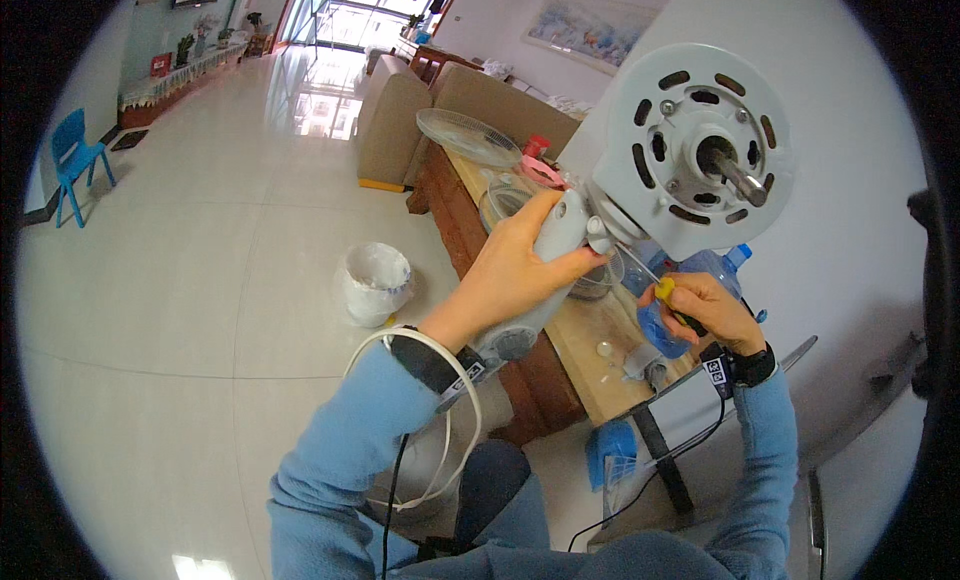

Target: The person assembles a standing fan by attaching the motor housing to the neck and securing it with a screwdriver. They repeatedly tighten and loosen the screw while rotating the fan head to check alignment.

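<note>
A white electric fan's motor head (690,160) tilts up at the right, its bare metal shaft (742,183) sticking out and no blades on it. My left hand (510,278) is wrapped round the grey-white fan neck (568,230) just below the head. In my right hand (715,308) is a screwdriver (666,290) with a yellow and black handle. Its thin metal shaft points up and left at the joint under the motor head; whether the tip sits in a screw is too small to tell. A white cord (478,420) loops by my left wrist.
Beyond the neck stands a wooden table (590,365) with a round fan grille (468,137), a pink ring-shaped thing (541,170), a blue water jug (712,265) and a small grey part (646,364). A lined white bin (377,283) stands on the floor, left of the table. A wall rises at right.
</note>
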Tool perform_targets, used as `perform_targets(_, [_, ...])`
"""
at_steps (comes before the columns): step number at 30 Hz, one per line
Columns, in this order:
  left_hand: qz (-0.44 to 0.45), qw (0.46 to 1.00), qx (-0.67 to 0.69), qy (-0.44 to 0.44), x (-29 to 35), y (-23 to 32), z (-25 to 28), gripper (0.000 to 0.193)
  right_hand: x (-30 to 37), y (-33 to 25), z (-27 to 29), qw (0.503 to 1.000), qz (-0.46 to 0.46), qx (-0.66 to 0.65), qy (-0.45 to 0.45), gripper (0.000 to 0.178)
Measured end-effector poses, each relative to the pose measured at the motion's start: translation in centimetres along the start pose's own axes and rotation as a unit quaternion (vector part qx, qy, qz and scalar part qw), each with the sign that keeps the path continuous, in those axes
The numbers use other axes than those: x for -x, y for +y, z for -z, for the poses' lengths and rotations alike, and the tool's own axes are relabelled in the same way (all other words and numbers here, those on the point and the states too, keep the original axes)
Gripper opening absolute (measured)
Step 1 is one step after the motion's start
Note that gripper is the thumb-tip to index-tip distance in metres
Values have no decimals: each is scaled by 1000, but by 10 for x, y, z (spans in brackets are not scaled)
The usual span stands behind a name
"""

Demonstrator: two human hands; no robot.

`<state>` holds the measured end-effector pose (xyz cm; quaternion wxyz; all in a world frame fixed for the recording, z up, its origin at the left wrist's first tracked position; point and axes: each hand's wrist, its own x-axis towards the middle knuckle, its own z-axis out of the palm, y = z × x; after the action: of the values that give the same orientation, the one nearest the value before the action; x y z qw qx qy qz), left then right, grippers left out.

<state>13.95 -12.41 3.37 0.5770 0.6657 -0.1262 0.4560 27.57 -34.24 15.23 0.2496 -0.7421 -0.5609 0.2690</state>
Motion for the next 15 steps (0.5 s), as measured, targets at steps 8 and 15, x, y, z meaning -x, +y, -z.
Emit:
perform_targets(8, [10, 1000, 18, 0, -2, -2, 2, 49, 4, -9, 0, 991, -16, 88, 104, 27])
perform_targets(15, [4, 999, 35, 7, 1, 8, -3, 44, 6, -8, 5, 980, 47, 154, 114, 31])
